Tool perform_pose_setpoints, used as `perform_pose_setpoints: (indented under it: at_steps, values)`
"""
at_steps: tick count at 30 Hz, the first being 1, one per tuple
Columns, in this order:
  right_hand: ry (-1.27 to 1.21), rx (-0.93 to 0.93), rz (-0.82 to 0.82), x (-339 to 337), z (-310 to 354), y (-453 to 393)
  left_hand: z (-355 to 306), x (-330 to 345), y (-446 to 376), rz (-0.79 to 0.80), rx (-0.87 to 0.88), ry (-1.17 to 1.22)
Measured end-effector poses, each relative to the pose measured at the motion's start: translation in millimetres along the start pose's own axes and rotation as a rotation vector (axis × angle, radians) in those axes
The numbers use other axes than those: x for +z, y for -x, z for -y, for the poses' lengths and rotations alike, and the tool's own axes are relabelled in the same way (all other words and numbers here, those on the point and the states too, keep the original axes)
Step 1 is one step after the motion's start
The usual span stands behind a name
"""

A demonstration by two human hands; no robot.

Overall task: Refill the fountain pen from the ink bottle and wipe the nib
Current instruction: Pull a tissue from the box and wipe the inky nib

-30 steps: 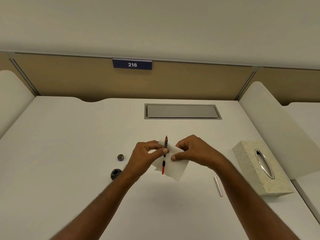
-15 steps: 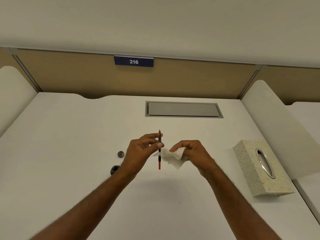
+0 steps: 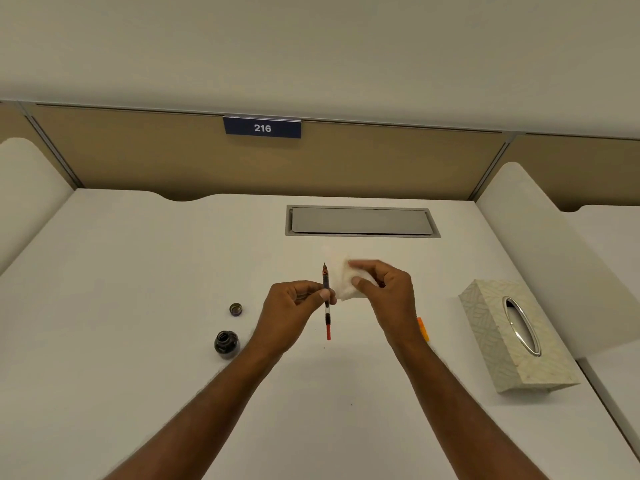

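Observation:
My left hand (image 3: 294,313) pinches the fountain pen (image 3: 326,306) upright above the desk, nib end up and red converter end down. Just right of the nib, my right hand (image 3: 384,292) grips a crumpled white tissue (image 3: 344,282), blurred by motion. The open ink bottle (image 3: 227,344) stands on the desk left of my left wrist. Its cap (image 3: 236,309) lies a little behind it.
A patterned tissue box (image 3: 498,344) sits at the right. An orange piece (image 3: 423,329) peeks out behind my right wrist. A grey cable hatch (image 3: 362,221) is set into the white desk (image 3: 138,289) farther back, with dividers on both sides.
The tissue went from wrapped around the pen, to pulled off low at the right, to raised beside the nib. My left hand kept the pen upright.

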State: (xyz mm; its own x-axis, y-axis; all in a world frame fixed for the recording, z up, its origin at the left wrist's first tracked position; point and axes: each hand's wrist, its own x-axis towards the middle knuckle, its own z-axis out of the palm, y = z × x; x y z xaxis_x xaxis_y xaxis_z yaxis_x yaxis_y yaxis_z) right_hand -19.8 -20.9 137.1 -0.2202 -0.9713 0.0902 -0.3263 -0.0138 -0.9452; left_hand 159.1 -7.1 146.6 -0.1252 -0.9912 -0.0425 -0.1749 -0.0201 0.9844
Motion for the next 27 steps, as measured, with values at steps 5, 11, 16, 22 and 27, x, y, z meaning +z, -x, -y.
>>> perform_pose_setpoints:
  at_steps: [5, 11, 16, 22, 27]
  values:
    - [-0.088, 0.062, -0.007, 2, 1, 0, -4, 9, -1, 0.007, 0.003, -0.092]
    - [-0.106, 0.223, -0.027, 11, 4, -1, 3, 15, -4, -0.010, 0.004, -0.190]
    - [-0.205, 0.274, 0.065, 15, 8, 0, 14, 13, -10, -0.091, -0.040, -0.286]
    - [-0.318, 0.288, 0.209, 18, 11, 7, 18, 9, -14, -0.055, -0.093, -0.329]
    - [-0.437, 0.314, 0.264, 18, 15, 12, 20, 6, -16, -0.075, -0.070, -0.260]
